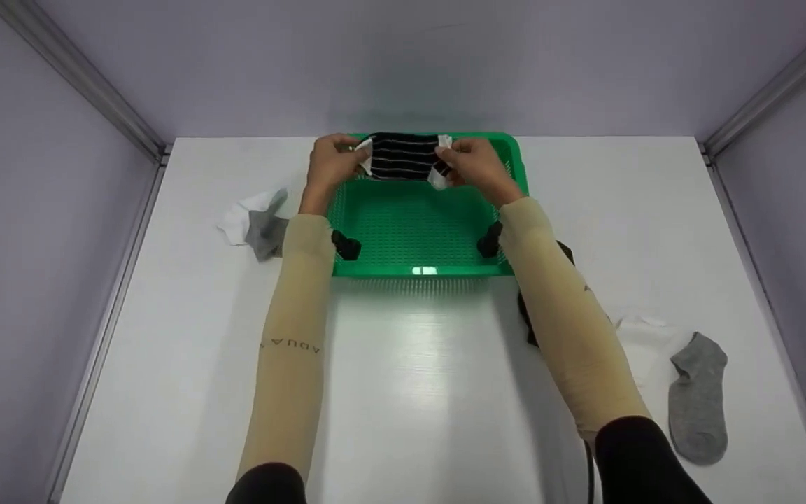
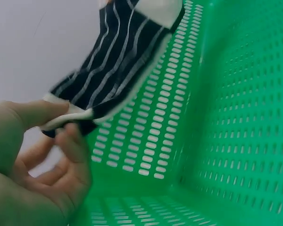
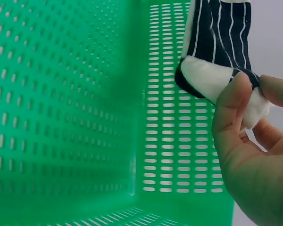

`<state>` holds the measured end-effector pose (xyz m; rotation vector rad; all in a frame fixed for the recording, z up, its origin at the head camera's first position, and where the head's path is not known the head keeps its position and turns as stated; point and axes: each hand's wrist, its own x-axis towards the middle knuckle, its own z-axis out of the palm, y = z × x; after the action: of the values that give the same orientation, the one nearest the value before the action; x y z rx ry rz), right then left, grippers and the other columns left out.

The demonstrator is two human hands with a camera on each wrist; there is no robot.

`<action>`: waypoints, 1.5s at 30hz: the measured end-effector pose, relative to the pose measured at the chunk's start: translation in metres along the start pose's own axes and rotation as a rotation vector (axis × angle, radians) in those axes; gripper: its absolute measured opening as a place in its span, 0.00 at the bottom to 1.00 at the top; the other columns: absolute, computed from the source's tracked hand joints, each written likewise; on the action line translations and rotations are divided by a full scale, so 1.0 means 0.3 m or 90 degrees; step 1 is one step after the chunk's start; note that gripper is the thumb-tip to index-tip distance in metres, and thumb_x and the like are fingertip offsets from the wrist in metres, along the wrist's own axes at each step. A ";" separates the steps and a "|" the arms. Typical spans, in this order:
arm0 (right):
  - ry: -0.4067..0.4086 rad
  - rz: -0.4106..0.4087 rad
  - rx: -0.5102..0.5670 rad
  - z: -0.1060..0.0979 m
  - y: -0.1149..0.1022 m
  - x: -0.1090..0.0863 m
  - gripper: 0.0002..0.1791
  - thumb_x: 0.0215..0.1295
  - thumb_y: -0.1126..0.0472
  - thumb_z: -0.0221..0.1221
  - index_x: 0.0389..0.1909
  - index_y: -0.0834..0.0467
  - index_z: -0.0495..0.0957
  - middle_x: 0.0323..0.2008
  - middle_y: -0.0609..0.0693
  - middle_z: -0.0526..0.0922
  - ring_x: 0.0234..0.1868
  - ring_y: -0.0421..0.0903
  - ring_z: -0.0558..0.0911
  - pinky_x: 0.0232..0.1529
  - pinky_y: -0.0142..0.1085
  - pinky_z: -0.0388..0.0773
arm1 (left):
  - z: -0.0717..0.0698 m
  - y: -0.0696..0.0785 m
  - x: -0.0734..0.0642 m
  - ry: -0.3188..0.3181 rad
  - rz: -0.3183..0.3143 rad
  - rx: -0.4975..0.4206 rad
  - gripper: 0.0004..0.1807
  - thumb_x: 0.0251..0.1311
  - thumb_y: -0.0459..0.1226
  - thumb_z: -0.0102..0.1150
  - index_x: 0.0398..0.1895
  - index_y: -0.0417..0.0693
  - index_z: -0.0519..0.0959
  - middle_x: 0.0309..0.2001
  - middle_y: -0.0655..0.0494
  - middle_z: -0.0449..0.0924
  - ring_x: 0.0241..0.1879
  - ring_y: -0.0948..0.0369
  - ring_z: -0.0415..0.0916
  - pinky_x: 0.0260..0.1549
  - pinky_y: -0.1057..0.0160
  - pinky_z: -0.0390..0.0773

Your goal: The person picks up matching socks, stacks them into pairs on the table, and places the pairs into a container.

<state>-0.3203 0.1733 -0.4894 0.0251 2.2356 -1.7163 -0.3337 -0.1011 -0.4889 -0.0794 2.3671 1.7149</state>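
- I hold the striped sock (image 1: pixel 403 155) stretched flat between both hands, above the far end of the green basket (image 1: pixel 422 231), so it hangs over the basket's inside rather than over the desk (image 1: pixel 403 378).
- My left hand (image 1: pixel 331 164) pinches the sock's left end: in the left wrist view the thumb lies on top of the white edge and a curled finger (image 2: pixel 71 141) presses from below, so this grip is clamped on the cloth.
- My right hand (image 1: pixel 476 166) does the same at the other end; the right wrist view shows a fingertip (image 3: pixel 232 101) pressing the white toe part against the thumb, clamped on the sock too.
- Held by its two ends, the sock stays taut and level, its stripes running across from hand to hand; I judge that the even pull keeps it from bunching.
- Both forearms reach straight forward, roughly parallel, one along each side of the basket, with the wrists over it and the hands near its far wall.
- The sock sits close to that far wall but I cannot tell whether it touches it; the basket floor below looks bare.
- A white and grey sock (image 1: pixel 255 222) lies crumpled on the desk left of the basket, and a grey sock (image 1: pixel 698 399) lies flat to the right, near my right elbow, beside some white cloth (image 1: pixel 644 343).
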 end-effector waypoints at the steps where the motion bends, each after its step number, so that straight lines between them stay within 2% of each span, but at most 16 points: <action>1: 0.002 0.005 -0.010 -0.001 0.003 -0.001 0.19 0.80 0.49 0.57 0.30 0.54 0.67 0.32 0.49 0.71 0.31 0.43 0.78 0.39 0.37 0.82 | 0.011 0.002 -0.001 -0.017 -0.008 0.017 0.19 0.75 0.39 0.60 0.63 0.39 0.80 0.53 0.46 0.82 0.35 0.63 0.81 0.52 0.53 0.84; 2: 0.003 0.010 -0.021 -0.003 0.007 -0.001 0.20 0.80 0.49 0.57 0.29 0.54 0.66 0.30 0.49 0.70 0.30 0.43 0.78 0.39 0.37 0.83 | 0.021 0.003 -0.002 -0.035 -0.019 0.039 0.16 0.75 0.40 0.60 0.58 0.39 0.82 0.48 0.48 0.82 0.33 0.64 0.81 0.52 0.53 0.84; 4: -0.001 0.021 -0.047 -0.005 0.013 -0.001 0.20 0.80 0.49 0.57 0.28 0.54 0.67 0.28 0.47 0.72 0.29 0.42 0.78 0.39 0.37 0.83 | 0.039 0.003 0.001 -0.065 -0.035 0.106 0.12 0.76 0.42 0.58 0.39 0.42 0.83 0.32 0.56 0.77 0.25 0.66 0.75 0.43 0.56 0.84; 6: -0.012 0.035 -0.070 -0.008 0.019 0.004 0.23 0.80 0.49 0.56 0.24 0.54 0.65 0.23 0.45 0.68 0.23 0.41 0.73 0.35 0.37 0.79 | 0.052 0.000 0.007 -0.081 -0.044 0.165 0.21 0.77 0.42 0.56 0.21 0.48 0.74 0.19 0.62 0.65 0.17 0.66 0.65 0.32 0.59 0.77; 8: -0.021 0.053 -0.088 -0.009 0.024 0.010 0.26 0.81 0.49 0.55 0.20 0.52 0.63 0.18 0.43 0.65 0.19 0.39 0.67 0.32 0.39 0.73 | 0.061 -0.004 0.016 -0.089 -0.057 0.197 0.28 0.78 0.40 0.52 0.14 0.53 0.60 0.14 0.63 0.53 0.15 0.66 0.52 0.25 0.61 0.65; 9: -0.025 0.065 -0.092 -0.009 0.027 0.014 0.27 0.81 0.49 0.54 0.18 0.51 0.62 0.16 0.42 0.62 0.18 0.39 0.63 0.31 0.40 0.69 | 0.064 -0.006 0.021 -0.092 -0.064 0.200 0.28 0.78 0.38 0.50 0.14 0.54 0.57 0.14 0.63 0.49 0.15 0.65 0.47 0.24 0.61 0.60; 11: -0.024 0.092 -0.099 -0.012 0.033 0.023 0.30 0.82 0.48 0.53 0.15 0.48 0.58 0.14 0.41 0.55 0.17 0.39 0.56 0.30 0.41 0.63 | 0.070 -0.010 0.029 -0.099 -0.082 0.187 0.26 0.78 0.36 0.44 0.16 0.54 0.55 0.16 0.62 0.48 0.17 0.64 0.45 0.25 0.60 0.59; 14: -0.015 0.138 -0.096 -0.014 0.047 0.030 0.31 0.82 0.49 0.53 0.14 0.46 0.56 0.13 0.40 0.54 0.16 0.39 0.54 0.28 0.41 0.61 | 0.080 -0.019 0.039 -0.104 -0.115 0.169 0.20 0.77 0.34 0.37 0.22 0.55 0.53 0.20 0.61 0.48 0.18 0.64 0.48 0.28 0.57 0.64; 18: -0.006 0.187 -0.070 -0.013 0.072 0.031 0.29 0.81 0.53 0.54 0.16 0.47 0.56 0.14 0.42 0.58 0.17 0.40 0.59 0.29 0.39 0.63 | 0.098 -0.044 0.049 -0.093 -0.131 0.213 0.21 0.78 0.33 0.37 0.22 0.55 0.53 0.21 0.60 0.48 0.18 0.64 0.50 0.27 0.59 0.66; 22: 0.016 0.192 -0.046 -0.002 0.091 0.034 0.25 0.79 0.60 0.54 0.18 0.50 0.60 0.16 0.44 0.64 0.20 0.42 0.65 0.35 0.42 0.69 | 0.109 -0.070 0.056 -0.073 -0.144 0.246 0.23 0.75 0.29 0.39 0.19 0.54 0.51 0.20 0.60 0.44 0.19 0.62 0.44 0.22 0.60 0.56; 26: 0.043 0.172 -0.048 0.012 0.104 0.035 0.25 0.78 0.63 0.53 0.17 0.50 0.60 0.17 0.45 0.64 0.22 0.43 0.66 0.40 0.46 0.70 | 0.108 -0.086 0.061 -0.058 -0.143 0.251 0.24 0.73 0.26 0.40 0.20 0.54 0.48 0.22 0.59 0.41 0.21 0.62 0.40 0.23 0.60 0.53; 30: 0.070 0.181 -0.073 0.018 0.119 0.034 0.23 0.76 0.64 0.54 0.18 0.52 0.61 0.16 0.45 0.65 0.21 0.44 0.65 0.37 0.46 0.69 | 0.107 -0.092 0.061 -0.048 -0.135 0.239 0.25 0.72 0.24 0.41 0.21 0.56 0.48 0.22 0.60 0.41 0.22 0.63 0.39 0.23 0.60 0.52; 34: 0.084 0.201 -0.105 0.027 0.126 0.034 0.11 0.74 0.64 0.54 0.28 0.56 0.70 0.20 0.49 0.70 0.21 0.45 0.68 0.33 0.44 0.69 | 0.102 -0.097 0.056 -0.033 -0.138 0.241 0.25 0.71 0.25 0.41 0.18 0.55 0.50 0.20 0.60 0.42 0.21 0.63 0.39 0.22 0.61 0.52; 38: 0.087 0.210 -0.149 0.037 0.126 0.034 0.04 0.74 0.65 0.53 0.36 0.59 0.72 0.23 0.50 0.72 0.22 0.44 0.70 0.30 0.42 0.71 | 0.102 -0.100 0.046 -0.045 -0.151 0.266 0.23 0.74 0.28 0.42 0.20 0.53 0.51 0.21 0.59 0.46 0.18 0.63 0.47 0.21 0.61 0.60; 42: 0.103 0.206 -0.183 0.044 0.128 0.035 0.08 0.72 0.67 0.52 0.31 0.57 0.70 0.22 0.48 0.71 0.22 0.43 0.71 0.27 0.39 0.71 | 0.105 -0.097 0.035 -0.058 -0.177 0.272 0.18 0.76 0.31 0.43 0.25 0.53 0.58 0.26 0.56 0.57 0.22 0.59 0.65 0.29 0.57 0.77; 45: 0.114 0.196 -0.195 0.042 0.132 0.039 0.10 0.71 0.67 0.53 0.27 0.56 0.70 0.20 0.47 0.70 0.21 0.43 0.71 0.24 0.37 0.70 | 0.110 -0.092 0.034 -0.062 -0.185 0.278 0.13 0.77 0.32 0.44 0.30 0.51 0.63 0.30 0.53 0.63 0.27 0.56 0.72 0.38 0.53 0.83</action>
<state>-0.3202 0.1704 -0.5324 0.4428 2.4458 -1.2448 -0.3342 -0.0779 -0.5264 -0.2481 2.4535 1.0282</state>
